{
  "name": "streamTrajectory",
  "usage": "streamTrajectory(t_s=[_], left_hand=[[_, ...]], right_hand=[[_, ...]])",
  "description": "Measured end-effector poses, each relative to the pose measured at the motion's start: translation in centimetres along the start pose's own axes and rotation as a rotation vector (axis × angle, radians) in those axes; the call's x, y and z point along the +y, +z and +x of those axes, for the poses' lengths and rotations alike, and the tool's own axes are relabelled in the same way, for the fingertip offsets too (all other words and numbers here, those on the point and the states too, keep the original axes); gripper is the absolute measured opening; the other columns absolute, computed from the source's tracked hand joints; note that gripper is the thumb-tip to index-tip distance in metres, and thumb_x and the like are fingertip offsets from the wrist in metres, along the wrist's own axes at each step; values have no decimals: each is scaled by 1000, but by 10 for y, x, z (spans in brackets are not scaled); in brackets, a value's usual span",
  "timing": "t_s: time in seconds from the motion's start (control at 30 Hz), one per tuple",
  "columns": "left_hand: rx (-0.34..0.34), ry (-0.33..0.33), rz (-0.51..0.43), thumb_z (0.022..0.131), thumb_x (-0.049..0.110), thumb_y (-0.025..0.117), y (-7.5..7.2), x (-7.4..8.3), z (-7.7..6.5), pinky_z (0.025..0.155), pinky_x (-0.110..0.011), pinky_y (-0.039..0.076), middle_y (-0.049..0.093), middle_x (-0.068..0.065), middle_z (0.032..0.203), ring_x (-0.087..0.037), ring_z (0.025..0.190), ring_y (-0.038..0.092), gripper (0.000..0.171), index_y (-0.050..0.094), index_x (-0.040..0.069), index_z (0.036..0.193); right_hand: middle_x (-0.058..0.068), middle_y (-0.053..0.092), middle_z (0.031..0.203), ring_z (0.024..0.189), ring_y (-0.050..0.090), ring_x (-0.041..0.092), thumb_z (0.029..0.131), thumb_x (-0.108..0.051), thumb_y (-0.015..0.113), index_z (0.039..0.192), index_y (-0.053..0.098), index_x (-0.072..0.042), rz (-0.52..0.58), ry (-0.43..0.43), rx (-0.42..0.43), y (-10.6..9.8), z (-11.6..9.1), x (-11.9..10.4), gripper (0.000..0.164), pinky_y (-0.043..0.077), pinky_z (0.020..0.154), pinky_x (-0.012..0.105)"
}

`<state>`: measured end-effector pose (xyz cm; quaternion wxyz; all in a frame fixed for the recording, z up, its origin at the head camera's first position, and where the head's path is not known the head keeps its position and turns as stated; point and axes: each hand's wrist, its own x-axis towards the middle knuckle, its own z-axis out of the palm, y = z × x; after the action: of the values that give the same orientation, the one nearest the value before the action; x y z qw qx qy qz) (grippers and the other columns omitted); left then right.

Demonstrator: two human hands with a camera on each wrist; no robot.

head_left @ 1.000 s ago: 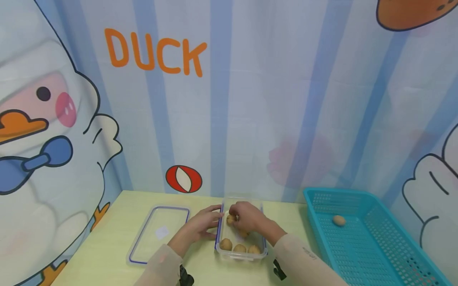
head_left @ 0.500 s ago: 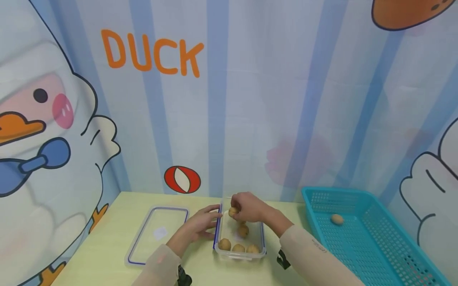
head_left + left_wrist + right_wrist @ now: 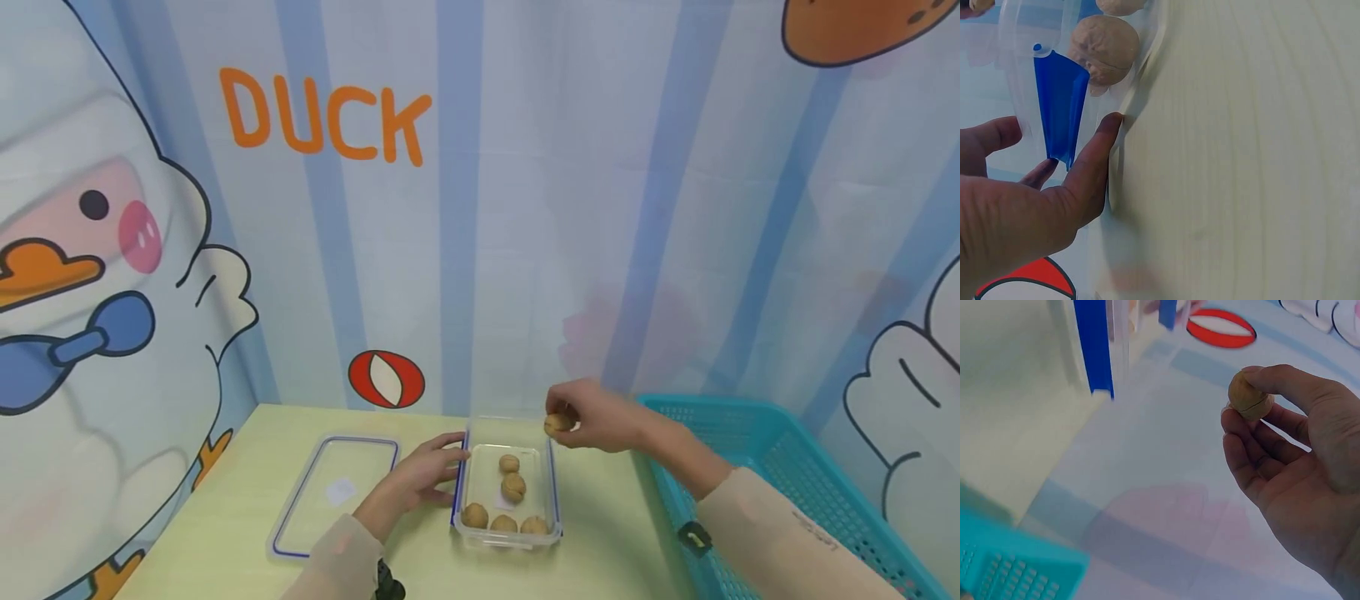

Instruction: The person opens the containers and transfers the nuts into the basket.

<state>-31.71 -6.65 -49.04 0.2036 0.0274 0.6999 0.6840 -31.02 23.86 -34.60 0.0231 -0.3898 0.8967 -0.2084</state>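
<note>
A walnut (image 3: 557, 424) is pinched between the thumb and fingers of my right hand (image 3: 600, 418), in the air by the far right corner of a clear plastic food container (image 3: 542, 467). The right wrist view shows the same walnut (image 3: 1249, 397) at the fingertips. Inside the container, three walnuts line the near end, and two more, including this walnut (image 3: 513, 487), lie farther back. My left hand (image 3: 423, 475) touches the container's left side, fingers fairly straight. In the left wrist view, thumb and fingertips rest around its hanging blue latch flap (image 3: 1060, 106).
A clear lid (image 3: 300, 492) with a blue seal lies on the table left of the container. At the right stands a turquoise perforated basket (image 3: 712, 406), partly covered by my right forearm. A printed curtain (image 3: 517, 208) hangs behind the table.
My right hand has lifted a walnut out of the container and moved right and up with it. My left hand stays at the container's side. The basket's walnut is now hidden behind my arm.
</note>
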Motion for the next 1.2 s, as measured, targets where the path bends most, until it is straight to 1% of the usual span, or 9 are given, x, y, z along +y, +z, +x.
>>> streamTrajectory(t_s=[0.1,0.23,0.37,0.5,0.6,0.77,0.93,1.07,1.2], left_hand=[[10,-1,12,106,25,62,1,1,-1,83,-46,62,59,-25,147,-43,134,59,63,39,8,163],[20,-4,20,107,25,61,2,1,-1,83,-45,61,57,-26,148,-43,134,58,62,40,8,162],[30,-7,24,107,25,62,3,0,-1,82,-44,62,58,-25,147,-42,133,59,61,41,9,162],[45,-25,27,106,26,62,2,0,0,82,-43,62,59,-23,147,-41,134,58,61,42,10,162],[49,-30,26,107,26,62,2,1,0,81,-42,62,59,-22,147,-42,136,57,60,42,11,162],[32,-22,20,107,25,62,4,3,-2,81,-42,61,56,-24,149,-45,138,54,61,41,10,162],[35,-22,23,107,24,61,5,4,-3,80,-43,62,57,-24,148,-44,137,55,60,41,10,162],[36,-18,28,107,24,61,5,5,-4,79,-42,62,58,-24,147,-43,135,57,60,41,10,162],[34,-19,26,108,24,60,4,4,-3,79,-43,62,57,-25,149,-45,137,55,60,41,9,162]], right_hand=[[-3,65,96,86,62,10,96,-9,77,106,67,-11,5,63,39,-18,-20,7,14,56,75,30],[-4,65,99,89,62,11,97,-11,77,109,67,-12,7,117,107,-36,-47,23,16,57,77,31],[-6,67,100,93,65,12,95,-9,80,109,68,-13,-36,153,174,-46,-69,40,19,60,82,38],[-6,68,100,97,68,15,93,-10,82,108,69,-13,-77,181,218,-49,-85,58,20,60,84,43],[-4,69,101,98,69,20,93,-12,82,109,69,-11,-106,212,240,-47,-96,72,21,60,84,44],[2,71,103,98,70,27,94,-13,81,110,70,-6,-157,271,271,-41,-111,95,21,60,83,50],[4,70,101,92,68,25,93,-13,81,108,71,-4,-176,304,285,-31,-118,117,21,59,79,49],[4,69,98,89,67,22,92,-9,83,104,71,-4,-163,305,292,-17,-121,135,17,58,76,44],[6,70,99,90,67,25,95,-11,80,105,72,-2,-134,340,265,-2,-124,143,16,58,76,48]])
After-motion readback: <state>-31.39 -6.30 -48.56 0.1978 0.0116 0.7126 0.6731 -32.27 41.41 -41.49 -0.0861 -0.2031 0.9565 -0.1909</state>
